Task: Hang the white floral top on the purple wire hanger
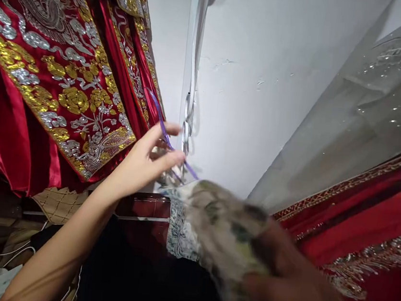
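My left hand (pixel 149 156) is near the middle, its thumb and forefinger apart and the other fingers curled out of sight. A thin purple cord (pixel 159 114) passes through this hand, with a loop sticking up above it and the other end reaching a patterned cloth. My right hand (pixel 291 277), smeared by motion at the lower right, grips that cloth (pixel 222 216), pale with green and grey leaf-like shapes. The cloth hangs in a bunch between my hands. How the cord joins it is too blurred to tell.
At left hangs a red garment (pixel 72 99) with gold and silver embroidery. A white rack strip with rings (pixel 188 103) runs down the white wall (pixel 245 78). On the right are a clear plastic cover (pixel 333 132) and red fabric (pixel 370 213). White cables (pixel 7 255) lie lower left.
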The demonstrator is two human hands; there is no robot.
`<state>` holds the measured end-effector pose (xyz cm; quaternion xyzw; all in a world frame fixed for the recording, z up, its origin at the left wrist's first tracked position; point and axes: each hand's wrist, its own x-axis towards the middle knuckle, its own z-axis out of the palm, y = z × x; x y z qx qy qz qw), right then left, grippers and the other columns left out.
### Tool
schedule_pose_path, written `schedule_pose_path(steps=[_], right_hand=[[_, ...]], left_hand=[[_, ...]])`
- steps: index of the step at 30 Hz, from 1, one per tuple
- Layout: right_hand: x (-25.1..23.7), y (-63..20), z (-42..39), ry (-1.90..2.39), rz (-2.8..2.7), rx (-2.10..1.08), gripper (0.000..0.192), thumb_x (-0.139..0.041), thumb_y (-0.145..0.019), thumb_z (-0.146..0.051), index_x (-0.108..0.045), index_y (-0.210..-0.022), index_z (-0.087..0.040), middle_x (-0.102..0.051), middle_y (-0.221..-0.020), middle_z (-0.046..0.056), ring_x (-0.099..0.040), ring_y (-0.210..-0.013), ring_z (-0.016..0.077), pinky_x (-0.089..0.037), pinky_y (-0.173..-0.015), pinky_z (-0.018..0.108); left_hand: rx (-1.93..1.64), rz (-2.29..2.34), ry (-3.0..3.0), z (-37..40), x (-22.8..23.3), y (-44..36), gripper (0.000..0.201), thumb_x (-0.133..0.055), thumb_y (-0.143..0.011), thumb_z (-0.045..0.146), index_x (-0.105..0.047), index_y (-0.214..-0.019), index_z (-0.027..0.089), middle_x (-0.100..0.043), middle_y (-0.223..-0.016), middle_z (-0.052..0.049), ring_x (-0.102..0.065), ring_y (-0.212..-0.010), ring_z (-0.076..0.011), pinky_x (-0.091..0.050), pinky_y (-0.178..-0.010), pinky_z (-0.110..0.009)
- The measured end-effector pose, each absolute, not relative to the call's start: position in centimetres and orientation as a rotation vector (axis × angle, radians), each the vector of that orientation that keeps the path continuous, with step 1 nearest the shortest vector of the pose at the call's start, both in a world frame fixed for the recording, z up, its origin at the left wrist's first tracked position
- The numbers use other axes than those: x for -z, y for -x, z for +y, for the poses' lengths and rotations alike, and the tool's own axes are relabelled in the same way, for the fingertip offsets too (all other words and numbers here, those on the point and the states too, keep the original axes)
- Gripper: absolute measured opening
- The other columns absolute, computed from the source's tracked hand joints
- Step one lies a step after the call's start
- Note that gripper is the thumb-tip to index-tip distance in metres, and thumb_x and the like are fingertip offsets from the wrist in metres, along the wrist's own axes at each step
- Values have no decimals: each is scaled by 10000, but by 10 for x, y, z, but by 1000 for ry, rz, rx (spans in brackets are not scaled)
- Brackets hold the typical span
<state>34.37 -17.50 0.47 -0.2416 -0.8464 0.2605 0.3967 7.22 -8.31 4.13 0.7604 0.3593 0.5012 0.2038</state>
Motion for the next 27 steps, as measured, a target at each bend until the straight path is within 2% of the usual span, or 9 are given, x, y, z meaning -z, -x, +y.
schedule_pose_path(steps=[3,6,11,14,17,19,21,24,27], right_hand=[[-12,-320,-167,558,-2277,-650,853,-744,-749,-418,-401,-1524,-514,-710,-1243,-52,-721,-1038,272,-628,-875,387],[-12,-315,-129,647,-2190,-323,773,-742,-841,-418,-408,-1538,-431,-558,-1456,39,-532,-1353,325,-471,-1131,493],[7,-308,-51,841,-2253,27,1258,-854,-723,-459,-8,-1646,-328,-78,-1712,90,-53,-1565,439,-78,-1256,668],[9,-285,-24,770,-2285,208,1229,-798,-779,-354,84,-1633,-317,-62,-1709,111,-1,-1573,413,57,-1233,687],[-4,-263,-11,624,-2315,267,1114,-732,-806,-301,11,-1636,-298,-250,-1644,134,-137,-1546,414,-47,-1226,689],[-17,-255,-5,493,-2367,237,1043,-728,-809,-356,-92,-1633,-279,-441,-1493,147,-383,-1405,404,-268,-1167,644],[-29,-256,0,421,-2397,223,995,-741,-799,-455,-205,-1616,-263,-561,-1270,123,-558,-1132,337,-458,-995,526],[-43,-274,10,499,-2375,278,974,-752,-758,-569,-348,-1580,-237,-563,-1054,74,-566,-857,242,-494,-767,373],[-51,-305,20,703,-2278,339,842,-722,-776,-546,-475,-1523,-248,-554,-998,55,-571,-805,209,-469,-706,317]], left_hand=[[-1341,1051,-2044,-87,-51,-80,522,-442,-981,628,-575,-739,185,-569,-703,-37,-577,-658,-159,-513,-613,-303],[-1414,998,-1970,-80,-53,-75,634,-279,-1024,627,-423,-568,210,-425,-569,-24,-485,-561,-149,-483,-580,-322],[-1482,748,-1859,-75,-58,-62,647,-366,-1007,634,-363,-506,224,-312,-528,2,-371,-500,-137,-428,-526,-317],[-1444,598,-1790,-81,-63,-55,667,-464,-966,660,-365,-483,209,-292,-494,23,-328,-474,-115,-426,-511,-296],[-1404,454,-1713,-89,-68,-46,676,-507,-950,654,-357,-475,197,-287,-448,39,-328,-441,-96,-460,-521,-278],[-1378,341,-1662,-91,-73,-39,656,-550,-944,621,-398,-479,185,-328,-437,37,-356,-427,-86,-468,-512,-254],[-1373,297,-1594,-88,-80,-28,565,-590,-928,607,-536,-564,178,-481,-506,8,-472,-467,-96,-496,-519,-242],[-1324,444,-1417,-80,-86,-5,597,-409,-970,688,-704,-1000,171,-719,-932,-87,-715,-785,-190,-602,-675,-314],[-1256,590,-1203,-70,-79,17,888,-72,-978,740,-560,-1324,84,-662,-1244,-155,-683,-1136,-289,-596,-838,-496]])
